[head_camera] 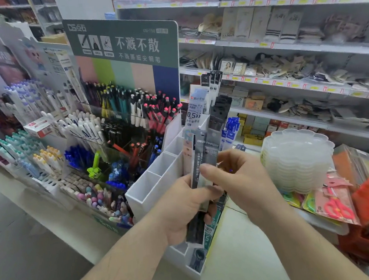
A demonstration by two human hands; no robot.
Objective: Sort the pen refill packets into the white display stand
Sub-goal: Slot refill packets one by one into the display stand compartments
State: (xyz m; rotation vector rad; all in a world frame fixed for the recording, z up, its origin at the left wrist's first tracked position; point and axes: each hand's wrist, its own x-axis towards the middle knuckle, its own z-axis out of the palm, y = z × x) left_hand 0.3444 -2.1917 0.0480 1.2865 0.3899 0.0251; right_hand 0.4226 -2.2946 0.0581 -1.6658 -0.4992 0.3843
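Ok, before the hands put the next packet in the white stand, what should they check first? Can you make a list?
1. Left hand grips the bunch of refill packets: ok.
2. Right hand has a single packet singled out: cannot tell, its fingers sit on the bunch's front.
3. White display stand has free slots: ok, the near left compartments look empty.
4. Matching slot for the grey packet: cannot tell; the back slots hold white-labelled packets and black packets.
5. Path to the stand is free: ok, the bunch is right over it.
6. Stack of clear trays is out of the way: ok, it sits to the right.
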